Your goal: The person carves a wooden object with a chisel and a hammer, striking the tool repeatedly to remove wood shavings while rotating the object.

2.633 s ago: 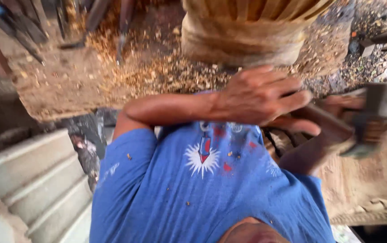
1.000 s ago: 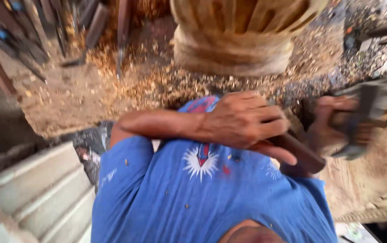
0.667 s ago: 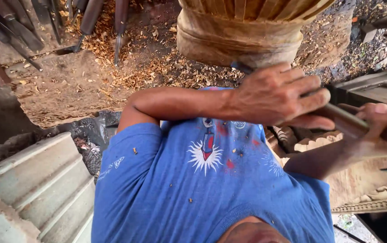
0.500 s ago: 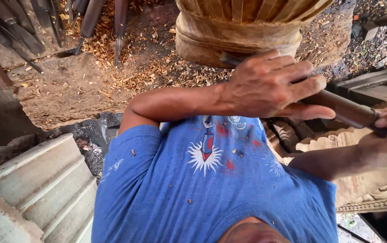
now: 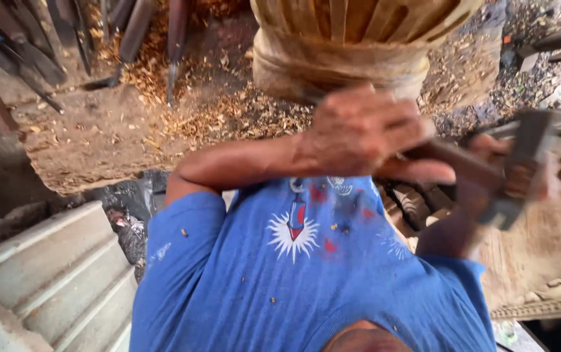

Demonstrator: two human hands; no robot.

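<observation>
My left hand (image 5: 365, 130) reaches across my blue shirt (image 5: 306, 274) and is closed around the dark handle of a chisel (image 5: 466, 163), which points to the right. My right hand (image 5: 489, 186), blurred by motion, grips a blocky wooden mallet (image 5: 525, 160) right at the chisel's far end. Beneath both hands lies a pale carved wood panel (image 5: 528, 261) with an ornate edge. The chisel's tip is hidden.
A large carved wooden column (image 5: 352, 45) stands just ahead on a shaving-strewn bench (image 5: 117, 137). Several chisels (image 5: 130, 32) lie at the top left. A corrugated metal sheet (image 5: 45, 280) sits at the lower left, more carved pieces (image 5: 414, 205) under my arm.
My right hand has swung the mallet in from the lower right toward the chisel's end. My left hand has stayed on the chisel, shifting slightly lower in view.
</observation>
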